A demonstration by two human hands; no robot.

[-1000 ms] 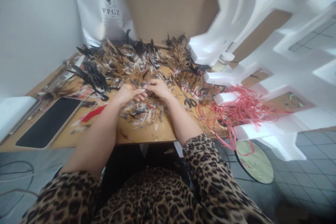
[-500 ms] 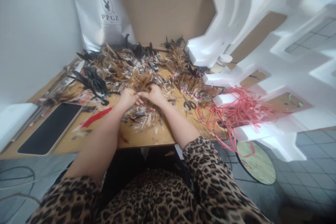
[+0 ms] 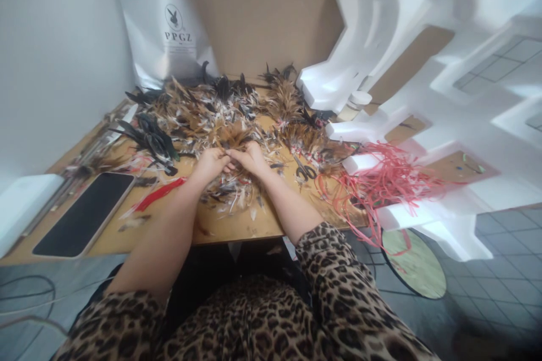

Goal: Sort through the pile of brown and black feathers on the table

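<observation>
My left hand (image 3: 213, 164) and my right hand (image 3: 249, 159) meet over the middle of the wooden table, fingertips pinched together. Between them is a bunch of brown feathers (image 3: 232, 134), its tips fanning out beyond my fingers. My fingers hide the base of the bunch. A heap of brown and white feathers (image 3: 186, 107) spreads behind my hands. Loose small feathers (image 3: 232, 192) lie below my wrists. Black feathers (image 3: 148, 138) are bundled to the left, and a red ribbon strip (image 3: 160, 194) lies beside my left forearm.
Black scissors (image 3: 305, 171) lie right of my right hand. Pink-red ribbons (image 3: 385, 175) tangle over white foam pieces (image 3: 393, 217) at the table's right. A phone (image 3: 84, 214) rests at the left front. A white-lidded jar (image 3: 356, 102) and a silver bag (image 3: 169, 34) stand behind.
The whole view has shifted slightly, so things sit a little lower. Both hands stay together at the feather bunch, with only small finger movement.
</observation>
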